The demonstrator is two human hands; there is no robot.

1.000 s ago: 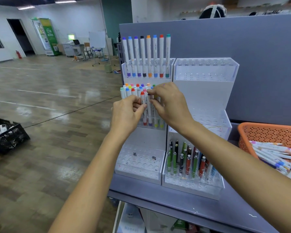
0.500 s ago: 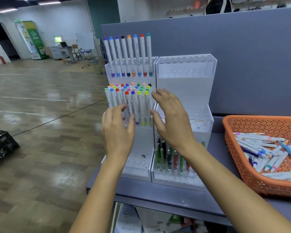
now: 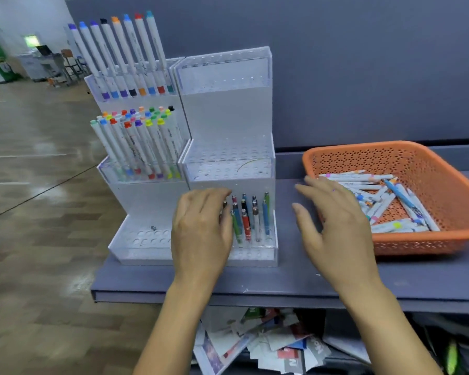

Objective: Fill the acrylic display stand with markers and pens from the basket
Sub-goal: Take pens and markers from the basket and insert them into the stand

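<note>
A: What is blocked from view?
B: Some pens (image 3: pixel 245 220) in the acrylic display stand (image 3: pixel 225 115), lowest tier, behind the loose, open left hand (image 3: pixel 201 231); possibly touching them. The right hand (image 3: pixel 336 231), fingers spread and empty, covers markers (image 3: pixel 385 204) at the orange basket (image 3: pixel 417 242) on the surface (image 3: pixel 295 280).

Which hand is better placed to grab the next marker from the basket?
Likely the right hand: open, at the orange basket beside loose markers. The left hand is by the display stand.

Grey partition (image 3: pixel 363 63), grey shelf (image 3: pixel 282 282), papers (image 3: pixel 268 345) underneath, wooden floor (image 3: pixel 38 266).
</note>
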